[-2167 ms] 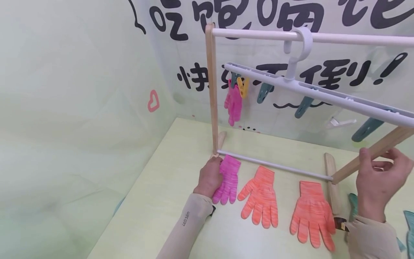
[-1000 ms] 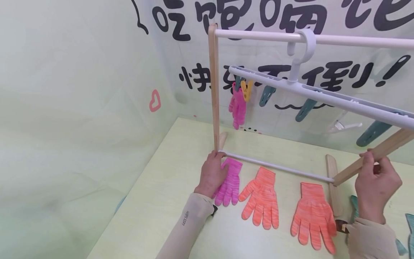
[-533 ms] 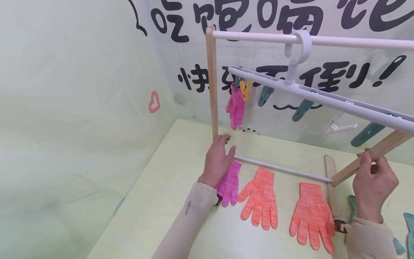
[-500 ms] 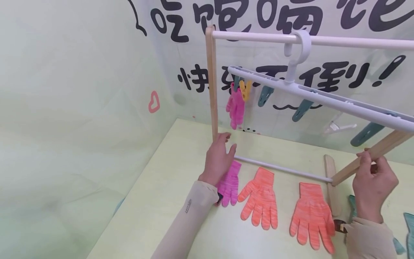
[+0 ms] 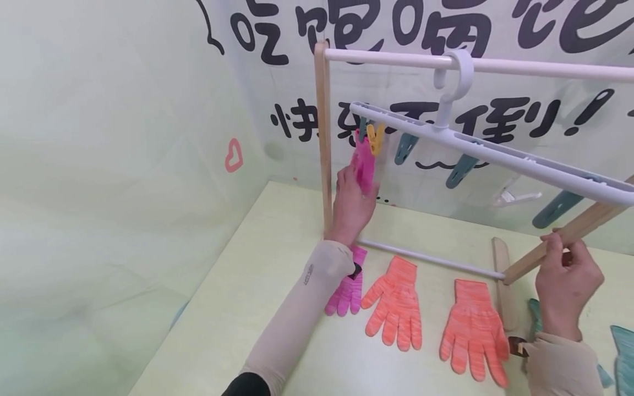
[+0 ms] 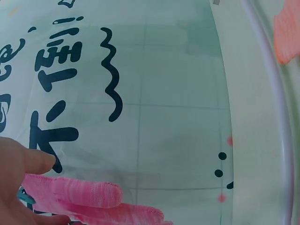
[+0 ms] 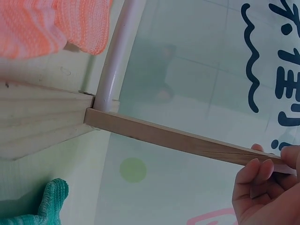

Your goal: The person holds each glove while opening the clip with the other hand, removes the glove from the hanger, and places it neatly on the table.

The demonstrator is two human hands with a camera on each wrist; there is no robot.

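Note:
My left hand (image 5: 353,204) is raised to the pink glove (image 5: 365,165) hanging at the rack's left end. In the left wrist view its straight thumb stands apart from the pink glove (image 6: 93,197), with a finger along the other side. A teal clip (image 5: 363,129) and a yellow clip (image 5: 376,139) sit at that glove's top. My right hand (image 5: 567,283) pinches the rack's right wooden post (image 7: 178,140) between thumb and fingers. On the table, a second pink glove (image 5: 343,297) lies partly under my left wrist. Two orange gloves (image 5: 396,302) (image 5: 473,324) lie beside it.
A white hanger (image 5: 443,129) with several teal clips hooks over the rack's top bar (image 5: 386,58). A clear clip (image 5: 517,198) hangs among them. A low bar (image 5: 431,257) joins the rack's feet. Teal gloves (image 5: 625,352) lie at the far right, partly hidden.
My left hand has left the lower left post and moved up and right to the hanging pink glove. The right hand stays on its post.

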